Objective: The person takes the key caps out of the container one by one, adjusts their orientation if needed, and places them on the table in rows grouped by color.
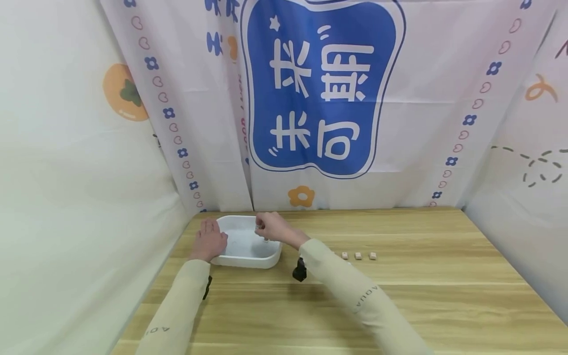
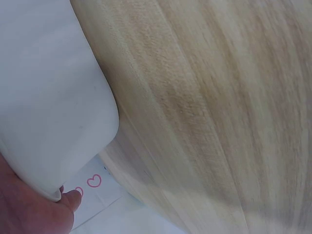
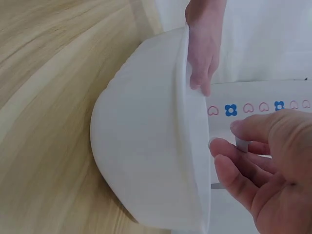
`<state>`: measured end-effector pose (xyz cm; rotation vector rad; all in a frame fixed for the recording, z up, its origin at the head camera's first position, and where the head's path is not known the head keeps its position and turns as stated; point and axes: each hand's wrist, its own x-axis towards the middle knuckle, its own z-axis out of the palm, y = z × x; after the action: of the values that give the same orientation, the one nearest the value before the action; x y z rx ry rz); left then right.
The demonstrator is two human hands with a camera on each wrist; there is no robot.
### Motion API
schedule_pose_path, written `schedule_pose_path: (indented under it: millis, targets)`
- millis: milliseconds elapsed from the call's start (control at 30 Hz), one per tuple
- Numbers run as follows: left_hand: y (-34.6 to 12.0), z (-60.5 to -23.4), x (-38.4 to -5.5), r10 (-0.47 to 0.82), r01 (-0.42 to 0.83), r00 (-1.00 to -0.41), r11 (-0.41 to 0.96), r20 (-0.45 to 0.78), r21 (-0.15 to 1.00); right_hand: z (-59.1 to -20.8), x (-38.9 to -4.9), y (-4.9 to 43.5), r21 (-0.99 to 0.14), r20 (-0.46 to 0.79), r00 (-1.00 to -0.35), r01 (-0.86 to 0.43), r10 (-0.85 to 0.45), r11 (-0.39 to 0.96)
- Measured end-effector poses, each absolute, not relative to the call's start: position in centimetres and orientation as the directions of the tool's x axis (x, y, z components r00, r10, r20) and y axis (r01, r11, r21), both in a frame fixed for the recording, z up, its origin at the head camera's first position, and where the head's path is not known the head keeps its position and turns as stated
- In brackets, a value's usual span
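A white basin (image 1: 241, 241) stands on the wooden table at the far left. My left hand (image 1: 208, 240) grips its left rim, and the left wrist view shows that hand (image 2: 36, 212) at the rim's corner. Above the basin's right side is my right hand (image 1: 276, 228). In the right wrist view this hand (image 3: 273, 161) pinches a small whitish block (image 3: 242, 144) between thumb and fingers, mostly hidden by them. Just below the hand, a small pale thing (image 1: 266, 240) shows against the basin's inside; its kind is unclear.
Several small pale blocks (image 1: 358, 256) lie in a row on the table right of the basin, partly covered by the right sleeve (image 1: 355, 291). A black wrist-worn device (image 1: 300, 270) hangs under the right wrist. Printed cloth (image 1: 213, 162) encloses the table.
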<state>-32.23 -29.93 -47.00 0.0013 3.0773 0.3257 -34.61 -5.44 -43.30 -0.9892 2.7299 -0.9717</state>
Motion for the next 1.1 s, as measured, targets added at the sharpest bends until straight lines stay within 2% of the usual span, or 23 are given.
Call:
schedule_pose_path:
  millis: [367, 533, 733, 1100]
  targets:
    - [-30.1, -47.0, -32.2, 0.011, 0.003, -0.999, 0.978, -0.038, 0.208, -42.9, -33.3, -2.2, -0.532, 0.246, -0.773, -0.612, -0.585, 0.585]
    - [-30.0, -46.8, -32.0, 0.014, 0.008, -1.000, 0.977, -0.024, 0.212, -43.1, -32.9, -0.5, -0.566, 0.278, -0.765, -0.620, -0.581, 0.544]
    - [-29.8, -46.6, -31.8, 0.012, 0.008, -1.000, 0.979, -0.017, 0.203, -43.2, -32.3, 1.7, -0.646, 0.241, -0.764, -0.586, -0.599, 0.488]
    - [-30.0, -46.9, -32.2, 0.019, 0.014, -1.000, 0.977, -0.019, 0.213, -43.6, -31.3, 5.9, -0.696, 0.255, -0.773, -0.563, -0.580, 0.445]
